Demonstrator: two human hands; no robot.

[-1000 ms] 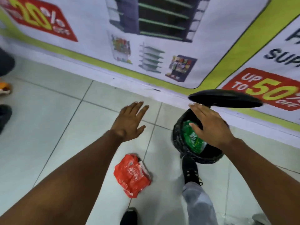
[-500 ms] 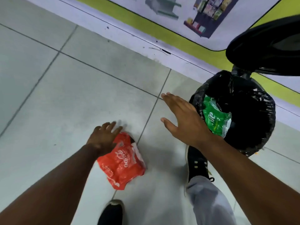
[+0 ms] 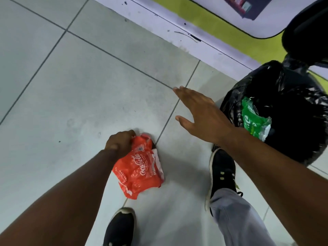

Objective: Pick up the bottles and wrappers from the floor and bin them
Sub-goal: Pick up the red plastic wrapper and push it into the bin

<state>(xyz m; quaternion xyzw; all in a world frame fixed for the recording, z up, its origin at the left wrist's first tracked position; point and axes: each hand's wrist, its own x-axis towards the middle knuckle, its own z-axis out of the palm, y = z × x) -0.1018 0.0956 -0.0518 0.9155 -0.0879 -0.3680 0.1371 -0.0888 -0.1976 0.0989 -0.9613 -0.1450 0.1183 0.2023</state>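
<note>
Left hand (image 3: 120, 143): fingers curled shut over the far end of the red Coca-Cola wrapper (image 3: 140, 167), knuckles up, pinching the crumpled top. The wrapper lies on the grey tiled floor (image 3: 71, 96); whether any of it has lifted off the tile cannot be told.

Wrapper orientation: long axis runs from the gripped end, far from the person, toward its near free end, slanting slightly rightward. White logo script reads along that axis. A white inner flap shows on its right edge. It lies partly over a grout line that runs diagonally up toward the wall.

Right hand (image 3: 200, 112): held flat and empty above the floor, palm down, fingers straight and together pointing far-left, thumb spread. It is well apart from the wrapper and just left of the bin.

Pedal bin (image 3: 291, 142): at the right edge of the floor, near the white skirting (image 3: 170, 20), lined with a black bag, its black lid (image 3: 305, 31) raised. A green wrapper (image 3: 253, 119) rests inside against the near-left rim, crumpled, with a silver inner patch showing.

Right shoe (image 3: 221, 173), black, sits at the foot of the bin; whether it presses a pedal cannot be seen. Grey trouser leg (image 3: 236, 217) above it. Left shoe (image 3: 120, 228), black, is planted near the bottom edge, just below the red wrapper.
</note>
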